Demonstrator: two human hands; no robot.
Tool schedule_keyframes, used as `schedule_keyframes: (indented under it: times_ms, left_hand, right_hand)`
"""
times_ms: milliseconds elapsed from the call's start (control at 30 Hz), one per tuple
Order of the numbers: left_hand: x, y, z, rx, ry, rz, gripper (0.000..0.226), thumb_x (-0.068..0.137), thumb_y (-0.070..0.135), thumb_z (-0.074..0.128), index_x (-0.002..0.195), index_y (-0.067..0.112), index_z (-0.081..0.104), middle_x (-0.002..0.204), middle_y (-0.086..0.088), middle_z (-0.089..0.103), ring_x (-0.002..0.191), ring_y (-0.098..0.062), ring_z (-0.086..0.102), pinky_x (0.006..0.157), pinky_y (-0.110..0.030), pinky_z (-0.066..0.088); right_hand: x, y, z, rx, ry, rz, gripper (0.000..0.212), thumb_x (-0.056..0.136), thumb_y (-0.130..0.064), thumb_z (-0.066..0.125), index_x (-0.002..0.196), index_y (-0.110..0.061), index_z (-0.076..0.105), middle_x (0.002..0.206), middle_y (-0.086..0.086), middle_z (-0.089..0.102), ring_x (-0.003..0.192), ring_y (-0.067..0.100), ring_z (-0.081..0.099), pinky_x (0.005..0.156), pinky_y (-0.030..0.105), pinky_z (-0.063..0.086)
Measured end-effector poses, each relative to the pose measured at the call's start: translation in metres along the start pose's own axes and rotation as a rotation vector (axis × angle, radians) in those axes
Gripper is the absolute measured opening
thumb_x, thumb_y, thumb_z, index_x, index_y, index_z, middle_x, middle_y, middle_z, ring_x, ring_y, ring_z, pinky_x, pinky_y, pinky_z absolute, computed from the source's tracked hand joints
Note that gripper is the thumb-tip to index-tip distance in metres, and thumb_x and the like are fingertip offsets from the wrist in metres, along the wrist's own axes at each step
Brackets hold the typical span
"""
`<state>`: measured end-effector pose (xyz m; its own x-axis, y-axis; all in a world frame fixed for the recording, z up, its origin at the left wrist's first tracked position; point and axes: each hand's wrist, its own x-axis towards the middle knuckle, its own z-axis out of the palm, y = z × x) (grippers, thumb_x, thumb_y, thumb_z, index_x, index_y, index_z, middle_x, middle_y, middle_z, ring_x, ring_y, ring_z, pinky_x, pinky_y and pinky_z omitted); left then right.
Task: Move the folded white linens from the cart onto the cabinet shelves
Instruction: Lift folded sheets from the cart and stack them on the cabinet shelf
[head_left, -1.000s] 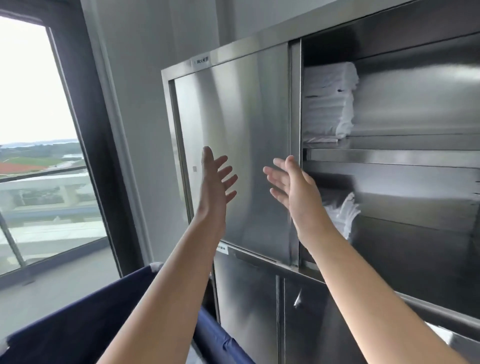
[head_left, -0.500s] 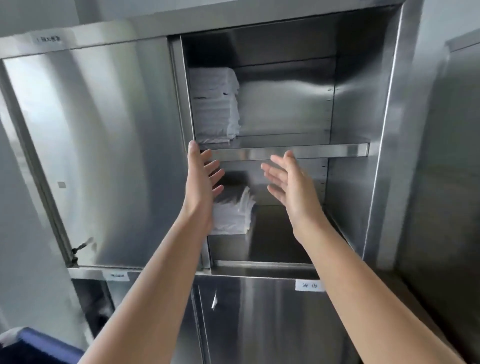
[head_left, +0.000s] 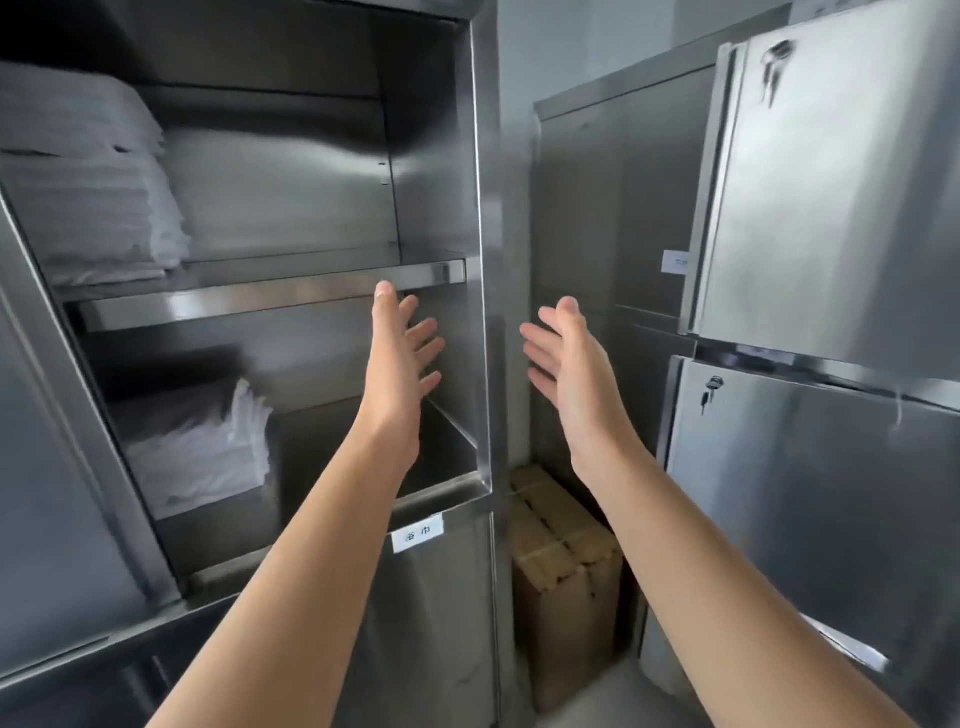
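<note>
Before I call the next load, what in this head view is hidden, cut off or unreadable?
- Cart: outside the head view, so what linens remain is unknown.
- Upper linen stack: cut off by the left edge.
- Lower linen stack: its left side sits in shadow.
- Far cabinet label: too small and blurred to read.
- Cardboard box: its right side is hidden behind the right forearm.

A linen storeroom: steel cabinets (head_left: 831, 208) with labelled doors and shelves of folded white linens (head_left: 88, 208).
</note>
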<state>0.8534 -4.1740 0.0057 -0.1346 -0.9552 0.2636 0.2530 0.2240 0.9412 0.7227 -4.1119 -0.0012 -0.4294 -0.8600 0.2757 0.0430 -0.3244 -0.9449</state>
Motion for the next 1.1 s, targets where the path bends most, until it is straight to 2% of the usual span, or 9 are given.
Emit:
schedule_keyframes:
  times_ms: [300, 467, 600, 667, 767, 800, 900, 1033, 1100]
  left_hand:
    - [-0.026, 0.006, 0.094, -0.025, -0.19, 0.003, 0.067, 0.099, 0.068, 0.021, 0.153, 0.031, 0.036, 0.155, -0.001, 0.042, 0.138, -0.016, 0.045, 0.119, -0.049, 0.028]
    - [-0.056, 0.003, 0.165, -0.037, -0.359, -0.01, 0.071, 0.098, 0.07, 0.019, 0.157, 0.031, 0.028, 0.162, -0.002, 0.029, 0.146, -0.018, 0.033, 0.122, -0.051, 0.02]
    - [-0.084, -0.001, 0.229, -0.054, -0.441, -0.027, 0.071, 0.098, 0.07, 0.02, 0.157, 0.033, 0.026, 0.164, 0.0, 0.025, 0.148, -0.017, 0.029, 0.123, -0.049, 0.018]
    - [-0.096, -0.001, 0.259, -0.059, -0.476, -0.026, 0.071, 0.097, 0.07, 0.019, 0.157, 0.032, 0.026, 0.164, 0.002, 0.024, 0.148, -0.017, 0.029, 0.123, -0.05, 0.017]
    - [-0.112, -0.004, 0.3, -0.07, -0.539, -0.019, 0.072, 0.097, 0.071, 0.019, 0.157, 0.032, 0.026, 0.163, 0.004, 0.027, 0.148, -0.016, 0.03, 0.123, -0.049, 0.018]
    - [-0.117, -0.006, 0.313, -0.076, -0.554, -0.017, 0.071, 0.097, 0.071, 0.019, 0.156, 0.033, 0.027, 0.163, 0.004, 0.028, 0.147, -0.016, 0.031, 0.122, -0.049, 0.019]
    - [-0.133, -0.013, 0.352, -0.09, -0.614, -0.01, 0.071, 0.097, 0.071, 0.019, 0.156, 0.032, 0.029, 0.162, 0.003, 0.03, 0.146, -0.016, 0.034, 0.121, -0.049, 0.021]
    - [-0.15, -0.02, 0.406, -0.136, -0.726, -0.039, 0.07, 0.097, 0.071, 0.02, 0.154, 0.034, 0.033, 0.161, 0.004, 0.032, 0.144, -0.015, 0.036, 0.121, -0.048, 0.021]
    - [-0.157, -0.022, 0.431, -0.163, -0.775, -0.049, 0.069, 0.097, 0.071, 0.021, 0.153, 0.034, 0.036, 0.159, 0.005, 0.036, 0.141, -0.013, 0.039, 0.12, -0.046, 0.022]
  right_hand:
    - [-0.016, -0.042, -0.105, -0.012, 0.181, -0.084, 0.061, 0.103, -0.056, 0.026, 0.154, -0.023, 0.033, 0.152, -0.002, 0.044, 0.139, 0.009, 0.041, 0.122, 0.042, 0.024]
    - [-0.034, -0.06, -0.173, -0.042, 0.219, -0.12, 0.064, 0.1, -0.062, 0.022, 0.157, -0.031, 0.023, 0.161, -0.007, 0.028, 0.147, 0.007, 0.026, 0.123, 0.038, 0.018]
    - [-0.049, -0.074, -0.232, -0.062, 0.278, -0.132, 0.065, 0.1, -0.064, 0.024, 0.157, -0.033, 0.02, 0.162, -0.01, 0.024, 0.148, 0.005, 0.022, 0.123, 0.036, 0.016]
    - [-0.055, -0.083, -0.26, -0.082, 0.304, -0.151, 0.068, 0.098, -0.066, 0.026, 0.157, -0.033, 0.019, 0.163, -0.01, 0.022, 0.148, 0.004, 0.02, 0.124, 0.037, 0.014]
    - [-0.063, -0.098, -0.302, -0.116, 0.363, -0.148, 0.088, 0.08, -0.076, 0.03, 0.156, -0.034, 0.021, 0.162, -0.011, 0.025, 0.147, 0.003, 0.022, 0.124, 0.039, 0.014]
    - [-0.067, -0.102, -0.315, -0.123, 0.386, -0.149, 0.089, 0.078, -0.077, 0.029, 0.156, -0.035, 0.022, 0.161, -0.012, 0.025, 0.147, 0.002, 0.023, 0.124, 0.038, 0.015]
    - [-0.085, -0.112, -0.352, -0.134, 0.432, -0.184, 0.08, 0.086, -0.077, 0.028, 0.156, -0.04, 0.017, 0.161, -0.016, 0.022, 0.146, 0.0, 0.021, 0.118, 0.029, 0.017]
    - [-0.102, -0.125, -0.397, -0.192, 0.526, -0.216, 0.094, 0.072, -0.086, 0.027, 0.155, -0.043, 0.016, 0.161, -0.019, 0.02, 0.147, 0.001, 0.019, 0.121, 0.034, 0.012]
    - [-0.109, -0.134, -0.417, -0.191, 0.586, -0.221, 0.085, 0.083, -0.083, 0.027, 0.156, -0.04, 0.017, 0.161, -0.017, 0.021, 0.147, 0.004, 0.02, 0.12, 0.033, 0.015]
